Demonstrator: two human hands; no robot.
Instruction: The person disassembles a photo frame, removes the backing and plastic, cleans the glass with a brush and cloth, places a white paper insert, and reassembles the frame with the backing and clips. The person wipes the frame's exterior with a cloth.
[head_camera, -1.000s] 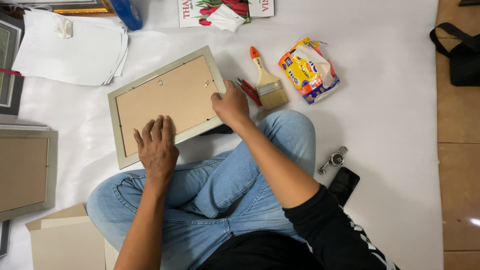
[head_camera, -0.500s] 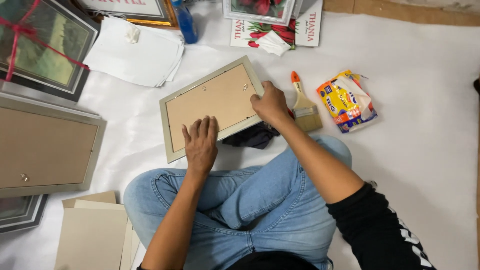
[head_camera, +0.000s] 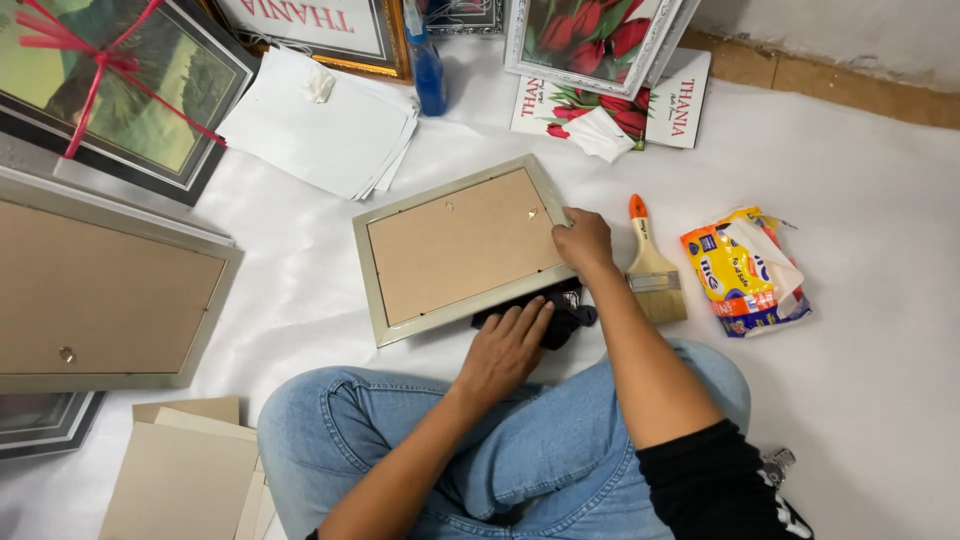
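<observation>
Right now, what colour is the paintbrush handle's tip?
Orange, above a pale wooden handle; the paintbrush shows clearly in the head view.

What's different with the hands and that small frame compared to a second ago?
The left hand slid off the frame's backing down to its lower edge, onto the dark object. The right hand still grips the small frame at its right edge. Paintbrush and wipes packet lie unmoved.

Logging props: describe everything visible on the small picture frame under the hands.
The small picture frame lies face down and flat on the white sheet, turned slightly askew. A pale silver-green moulding surrounds a tan backing board with two small fittings near its top edge. The right hand grips its right edge; the left hand rests at its lower edge, over a black object.
</observation>
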